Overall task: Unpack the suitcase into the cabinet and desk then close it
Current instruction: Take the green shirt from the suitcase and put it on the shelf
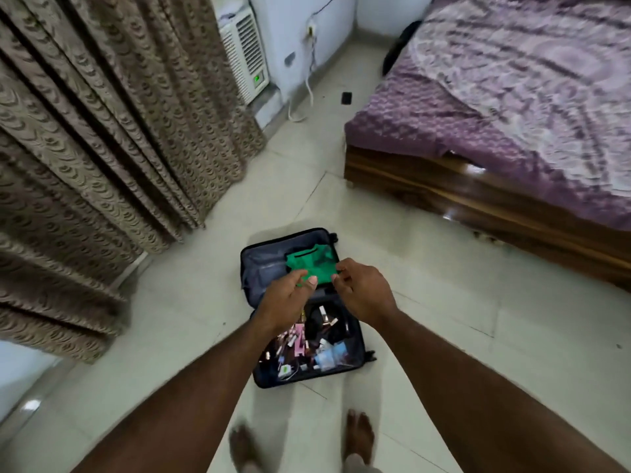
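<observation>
At the left of the frame hang brown patterned curtains [102,131], with a white air cooler [244,52] at upper centre. At lower centre, on the pale tiled floor [444,353], lies the dark suitcase [251,268], opened flat. Its upper half holds a green garment [309,262]; its lower half is crowded with small toiletries and packets [307,346]. The left hand [290,298] reaches over the hinge line, thumb and fingers loosely curled at the garment's lower edge; whether they already pinch the cloth I cannot tell. The right hand [362,288] is just beside it, fingers curled at the garment's right corner, and it too may be holding cloth or only touching it. At the right of the frame stands a wooden bed [478,199] under a purple bedspread [512,80].

Judging from here, an uneven pinch could let the garment unfold and slip as it lifts, or a trailing edge could sweep across the loose toiletries and scatter them onto the tiles
</observation>
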